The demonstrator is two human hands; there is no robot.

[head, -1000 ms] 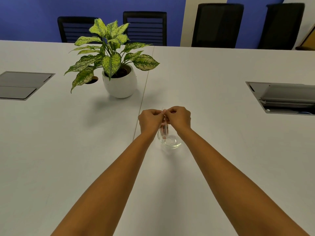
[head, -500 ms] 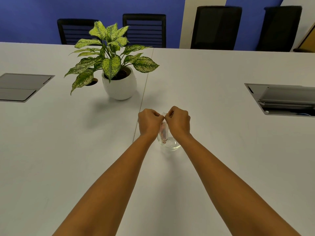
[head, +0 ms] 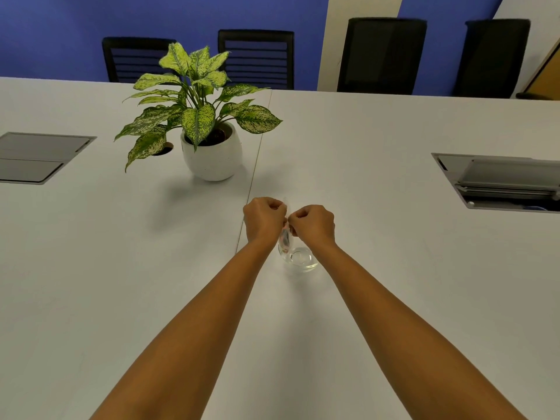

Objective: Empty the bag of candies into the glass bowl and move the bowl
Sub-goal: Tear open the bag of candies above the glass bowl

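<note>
Both arms reach out over the white table [head: 378,140]. The left hand [head: 264,219] and right hand [head: 313,224] meet knuckle to knuckle above the glass bowl [head: 298,257], each curled into a near fist, and between them hangs the bag of candies [head: 285,237], a small clear pouch seen almost edge-on, its lower end dipping to about the bowl's far-left rim. The fingertips are turned away from me, so the exact pinch cannot be seen, but both hands appear closed on the top edge of the bag. Pink-red flecks show through the film, presumably candies, though they are too small to be sure of. The bowl looks empty, its base ring clear; it stands on the table between the two wrists, near the table seam. Judged step: opening the bag's mouth before tipping it. To do it well, I would keep the pinches close together at the top edge and pull apart evenly, with the pouch centred over the bowl rather than over its rim, so that a sudden give drops the contents inside. The film is light and slack, so it will twist readily; a short, controlled pull suits it better than a jerk. The bowl is light glass on a smooth top, so a knock from a wrist could slide it. The potted plant [head: 209,140] stands well apart, up and to the left, out of the way.
</note>
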